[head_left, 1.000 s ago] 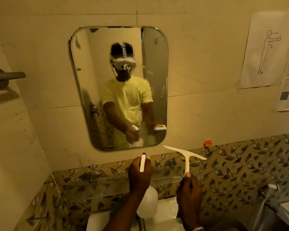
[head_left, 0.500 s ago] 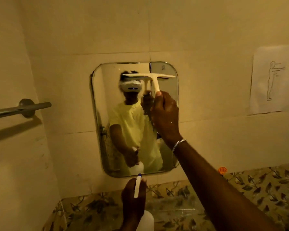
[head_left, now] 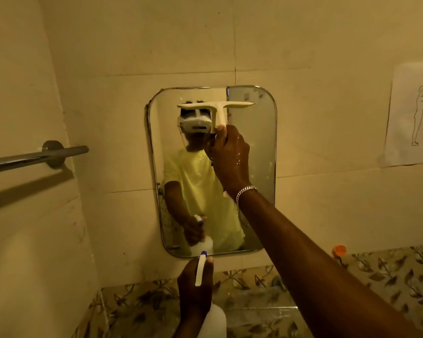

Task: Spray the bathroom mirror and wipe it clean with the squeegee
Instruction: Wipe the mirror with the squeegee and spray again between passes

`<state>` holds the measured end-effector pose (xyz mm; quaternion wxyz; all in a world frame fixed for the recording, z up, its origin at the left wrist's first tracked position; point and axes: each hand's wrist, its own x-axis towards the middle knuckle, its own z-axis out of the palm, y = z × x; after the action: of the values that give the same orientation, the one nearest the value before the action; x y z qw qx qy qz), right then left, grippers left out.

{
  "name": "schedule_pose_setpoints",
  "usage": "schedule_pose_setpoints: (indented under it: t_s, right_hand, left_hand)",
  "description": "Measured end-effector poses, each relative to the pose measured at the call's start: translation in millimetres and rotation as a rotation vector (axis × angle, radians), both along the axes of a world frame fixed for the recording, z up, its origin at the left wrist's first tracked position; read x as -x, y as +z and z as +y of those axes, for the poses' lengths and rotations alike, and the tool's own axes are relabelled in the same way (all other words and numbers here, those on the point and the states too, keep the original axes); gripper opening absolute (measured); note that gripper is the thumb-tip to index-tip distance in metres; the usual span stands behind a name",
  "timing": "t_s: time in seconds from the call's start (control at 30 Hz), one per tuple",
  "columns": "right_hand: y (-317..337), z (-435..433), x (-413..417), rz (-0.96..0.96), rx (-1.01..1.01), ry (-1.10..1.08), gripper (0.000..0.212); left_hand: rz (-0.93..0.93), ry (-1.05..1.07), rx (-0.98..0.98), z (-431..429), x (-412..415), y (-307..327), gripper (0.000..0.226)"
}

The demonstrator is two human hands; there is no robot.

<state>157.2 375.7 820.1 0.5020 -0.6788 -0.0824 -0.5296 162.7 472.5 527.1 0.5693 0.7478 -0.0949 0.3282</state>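
Observation:
A rounded rectangular mirror (head_left: 257, 167) hangs on the tiled wall, with droplets on its right part. My right hand (head_left: 230, 157) grips the handle of a white T-shaped squeegee (head_left: 216, 107), whose blade lies level against the glass near the mirror's top. Below the mirror, my left hand (head_left: 193, 289) holds a white spray bottle (head_left: 214, 320) with a white and blue nozzle, pointing up at the mirror's lower edge. The bottle's base is cut off by the frame's bottom edge.
A metal towel bar (head_left: 34, 157) sticks out from the left wall. A paper sheet with a figure drawing (head_left: 413, 118) is taped to the wall at right. An orange cap (head_left: 339, 250) sits on the leaf-patterned tile band. A glass shelf (head_left: 254, 311) runs under the mirror.
My right hand rose from below the mirror to its top and set the squeegee blade against the glass, then shifted slightly left. The view tilted upward. My left hand stayed below with the bottle.

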Motion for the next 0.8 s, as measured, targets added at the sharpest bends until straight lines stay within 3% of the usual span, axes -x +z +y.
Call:
schedule_pose_setpoints:
  t_s: [0.13, 0.3, 0.53, 0.63, 0.8]
  right_hand:
    - [-82, -9, 0, 0.116, 0.024, -0.008, 0.032]
    - [-200, -18, 14, 0.232, -0.007, 0.045, 0.026]
    - [-343, -19, 45, 0.591, -0.098, -0.003, 0.017]
    - [-366, -26, 57, 0.731, -0.163, -0.003, 0.026]
    - [-321, -34, 78, 0.507, -0.128, 0.026, 0.025]
  left_hand:
    - [-0.057, -0.038, 0.067, 2, -4, 11, 0.026]
    - [-0.116, -0.053, 0.024, 5, -12, 27, 0.015]
    - [-0.181, -0.105, 0.013, 6, -5, 39, 0.027]
    - [-0.177, -0.089, 0.003, 6, 2, 39, 0.026]
    - [-0.191, -0.060, -0.016, 7, -1, 41, 0.023]
